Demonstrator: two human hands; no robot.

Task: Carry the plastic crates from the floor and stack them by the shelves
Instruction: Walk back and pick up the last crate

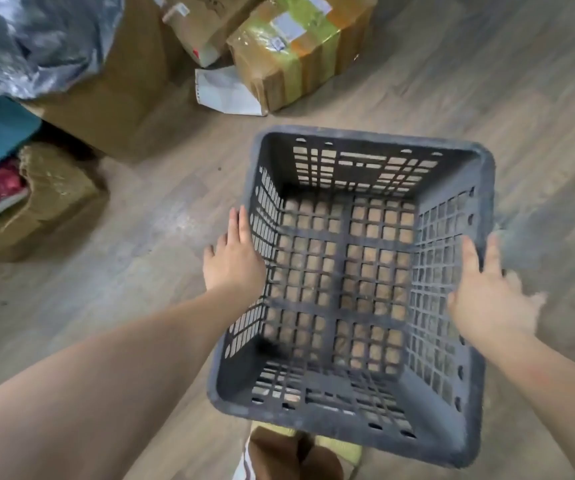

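Observation:
A dark grey plastic crate (358, 289) with lattice walls and floor stands open-side up on the wooden floor, right of centre. My left hand (234, 258) lies against the outside of its left rim, fingers straight. Over the right rim hovers my right hand (490, 292), fingers spread and blurred; whether it touches the rim I cannot tell. Nothing lies inside the crate.
Cardboard boxes (299, 53) wrapped in tape sit at the back, with a white envelope (227, 91) in front. A silver plastic bag (36, 39) tops a large box at the back left. A taped parcel (54, 188) lies at the left. My feet (296, 452) show below the crate.

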